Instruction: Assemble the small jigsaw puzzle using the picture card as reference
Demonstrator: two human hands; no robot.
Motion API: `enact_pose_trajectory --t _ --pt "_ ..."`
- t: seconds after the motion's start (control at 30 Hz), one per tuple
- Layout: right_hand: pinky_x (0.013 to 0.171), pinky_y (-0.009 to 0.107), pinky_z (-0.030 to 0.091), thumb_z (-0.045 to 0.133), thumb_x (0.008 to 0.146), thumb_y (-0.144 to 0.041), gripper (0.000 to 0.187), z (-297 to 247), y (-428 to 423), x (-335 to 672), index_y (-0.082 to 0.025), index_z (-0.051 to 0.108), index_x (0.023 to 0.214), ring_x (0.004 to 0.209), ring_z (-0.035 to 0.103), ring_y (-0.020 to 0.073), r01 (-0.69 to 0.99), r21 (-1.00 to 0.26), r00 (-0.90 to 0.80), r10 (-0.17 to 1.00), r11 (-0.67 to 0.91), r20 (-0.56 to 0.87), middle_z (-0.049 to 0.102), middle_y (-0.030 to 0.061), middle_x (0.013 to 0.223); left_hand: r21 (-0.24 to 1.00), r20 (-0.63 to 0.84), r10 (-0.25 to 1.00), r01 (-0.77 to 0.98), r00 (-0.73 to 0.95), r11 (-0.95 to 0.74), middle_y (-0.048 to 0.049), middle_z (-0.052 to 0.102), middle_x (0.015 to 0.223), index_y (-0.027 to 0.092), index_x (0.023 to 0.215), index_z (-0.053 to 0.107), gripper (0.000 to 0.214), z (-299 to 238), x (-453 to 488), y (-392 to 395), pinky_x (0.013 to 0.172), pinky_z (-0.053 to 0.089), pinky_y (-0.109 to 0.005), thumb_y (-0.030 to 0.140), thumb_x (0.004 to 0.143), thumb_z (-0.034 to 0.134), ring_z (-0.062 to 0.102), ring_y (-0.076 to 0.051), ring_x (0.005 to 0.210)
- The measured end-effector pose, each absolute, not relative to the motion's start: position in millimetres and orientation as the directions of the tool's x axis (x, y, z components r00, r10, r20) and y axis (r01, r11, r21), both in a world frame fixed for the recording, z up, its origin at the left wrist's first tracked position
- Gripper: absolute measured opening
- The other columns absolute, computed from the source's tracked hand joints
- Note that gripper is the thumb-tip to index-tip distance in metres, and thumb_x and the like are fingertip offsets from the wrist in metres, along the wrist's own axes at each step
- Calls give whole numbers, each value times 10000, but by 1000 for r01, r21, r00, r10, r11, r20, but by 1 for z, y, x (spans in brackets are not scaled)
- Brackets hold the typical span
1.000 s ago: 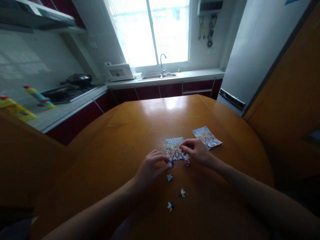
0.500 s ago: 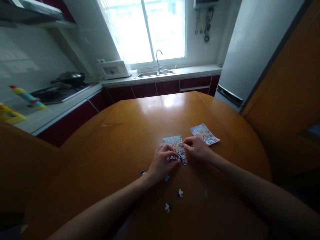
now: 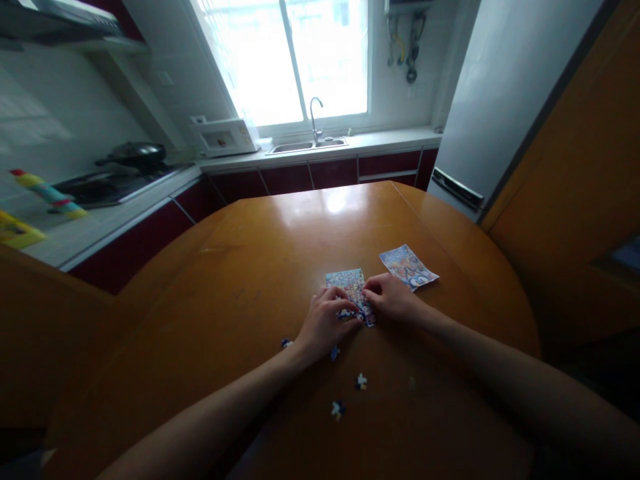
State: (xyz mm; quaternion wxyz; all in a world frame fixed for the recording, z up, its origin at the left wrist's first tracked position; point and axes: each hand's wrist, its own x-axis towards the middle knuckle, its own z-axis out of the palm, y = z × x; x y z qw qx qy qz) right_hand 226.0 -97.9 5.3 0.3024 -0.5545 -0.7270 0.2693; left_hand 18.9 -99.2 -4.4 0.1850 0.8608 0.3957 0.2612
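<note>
A mostly assembled jigsaw puzzle [image 3: 345, 279] with a small, colourful print lies flat on the wooden table. My left hand [image 3: 330, 319] rests over its lower left part, thumb and index finger closed around a small jigsaw piece at the bottom edge. The fingers partly hide that piece and the puzzle beneath. At the puzzle's right edge, my right hand [image 3: 393, 295] has its fingertips pinched together against the border. Loose jigsaw pieces lie nearer to me: a blue one [image 3: 335, 353] by my left wrist, a white and dark one [image 3: 361, 381], and another [image 3: 338, 410] closest.
A printed picture sheet [image 3: 407, 267] lies just beyond my right hand. Another loose piece [image 3: 287, 343] sits left of my left forearm. The round table [image 3: 240, 267] reaches toward a counter with a sink [image 3: 295, 147], a microwave [image 3: 225, 138] and a wok [image 3: 137, 155].
Both hands stay at the puzzle, with only slight finger movement. My right fingertips have shifted a little left along its edge. The whole view has tilted slightly.
</note>
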Motion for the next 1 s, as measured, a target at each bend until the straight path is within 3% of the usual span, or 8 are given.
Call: enact_pose_trajectory --t 0.1,0.23,0.43,0.6,0.77,1.0 --pt "603 249 388 584 844 -197 195 4 -97 227 -155 736 729 636 593 143 641 -726 -214 966 250 144 706 33 685 498 323 757 579 568 -646 -22 640 1020 281 896 771 200 -4 17 -99 925 417 -398 335 725 858 532 -234 1028" --pt "629 232 423 576 781 -92 216 3 -97 230 -161 776 827 665 612 140 630 -736 -234 964 248 125 726 31 737 406 358 692 563 627 -720 -28 642 1018 297 914 774 77 -1 12 -103 900 413 -385 325 843 759 522 -222 999" --pt "680 224 444 576 758 -43 306 20 -104 240 -210 810 866 731 626 138 651 -602 -507 855 463 109 714 39 852 274 375 614 549 695 -789 -28 641 1028 340 947 771 133 5 5 -110 841 400 -369 264 913 668 502 -222 968" --pt "732 232 448 590 802 -60 311 33 -110 242 -249 810 912 783 640 151 658 -511 -627 778 554 36 715 34 878 256 363 590 532 721 -808 -27 637 1021 365 973 768 152 6 6 -110 830 408 -372 288 927 646 498 -222 956" --pt "731 234 441 590 824 -78 308 39 -115 239 -266 809 932 804 651 163 706 -454 -617 787 544 -17 727 33 875 269 350 593 528 726 -805 -30 633 1026 357 981 765 163 6 8 -110 830 426 -376 272 928 637 498 -225 962" --pt "737 241 434 555 816 -65 331 31 -110 240 -260 799 926 826 652 159 708 -440 -584 808 552 74 723 29 929 290 400 594 519 698 -804 -50 636 1052 267 1042 727 210 2 8 -109 869 462 -389 159 907 609 503 -226 986"
